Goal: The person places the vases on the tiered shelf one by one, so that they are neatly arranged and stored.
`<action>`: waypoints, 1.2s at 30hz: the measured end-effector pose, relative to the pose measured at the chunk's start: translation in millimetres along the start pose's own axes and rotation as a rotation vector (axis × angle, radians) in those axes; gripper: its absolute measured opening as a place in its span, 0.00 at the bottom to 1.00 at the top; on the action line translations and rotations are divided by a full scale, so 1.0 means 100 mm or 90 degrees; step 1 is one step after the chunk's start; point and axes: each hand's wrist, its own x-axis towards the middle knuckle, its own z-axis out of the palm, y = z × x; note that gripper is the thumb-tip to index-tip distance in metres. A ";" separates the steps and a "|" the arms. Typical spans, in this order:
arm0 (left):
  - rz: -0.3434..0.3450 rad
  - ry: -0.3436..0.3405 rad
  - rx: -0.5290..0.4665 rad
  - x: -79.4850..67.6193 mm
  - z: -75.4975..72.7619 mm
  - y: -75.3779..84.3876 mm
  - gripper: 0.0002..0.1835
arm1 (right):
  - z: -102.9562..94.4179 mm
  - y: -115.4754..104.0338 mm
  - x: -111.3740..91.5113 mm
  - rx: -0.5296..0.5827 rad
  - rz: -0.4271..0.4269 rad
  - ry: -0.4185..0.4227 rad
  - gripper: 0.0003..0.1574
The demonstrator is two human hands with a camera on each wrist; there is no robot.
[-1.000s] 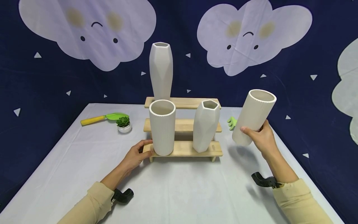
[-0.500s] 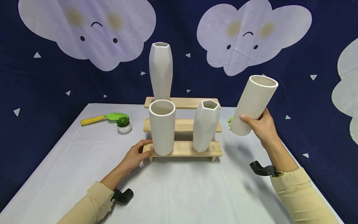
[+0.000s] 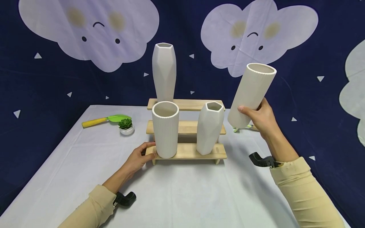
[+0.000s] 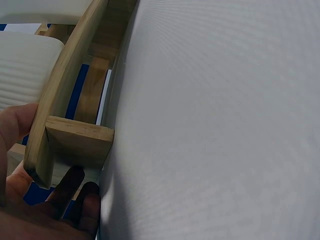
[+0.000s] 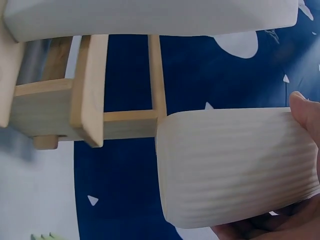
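Note:
My right hand (image 3: 262,118) grips a white ribbed cylindrical vase (image 3: 252,91) near its base, tilted with its mouth to the upper right, raised off the table right of a three-tier wooden stand (image 3: 186,152). In the right wrist view the vase's (image 5: 235,165) base overlaps the stand. My left hand (image 3: 138,160) holds the left end of the bottom tier; in the left wrist view the thumb lies over the plank (image 4: 70,65) and the fingers go beneath it. On that tier stand another ribbed vase (image 3: 166,133) at left and a short faceted vase (image 3: 210,129) at right.
A tall faceted vase (image 3: 164,72) stands on the top tier's left. Left on the table lie a yellow-handled green trowel (image 3: 99,121) and a small potted succulent (image 3: 126,126). A green garden rake (image 3: 236,129) is partly hidden behind the held vase. A dark cloud-print backdrop (image 3: 182,25) hangs behind.
My right hand has lifted the ribbed vase higher and, in the last half second, carried it left toward the stand. The left hand stays at the bottom tier.

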 end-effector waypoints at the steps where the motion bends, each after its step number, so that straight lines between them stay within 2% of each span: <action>1: 0.002 -0.001 -0.001 0.00 0.00 0.00 0.29 | 0.01 -0.02 0.02 0.003 -0.001 -0.004 0.51; 15: -0.002 0.002 0.001 0.00 -0.01 0.00 0.28 | 0.18 -0.21 0.25 0.060 -0.012 -0.049 0.46; 27: 0.002 -0.001 -0.015 -0.01 -0.01 0.02 0.28 | 0.31 -0.27 0.42 0.101 -0.022 -0.070 0.44; 36: -0.005 0.001 -0.021 0.00 -0.01 0.02 0.28 | 0.41 -0.30 0.53 0.098 -0.041 -0.092 0.44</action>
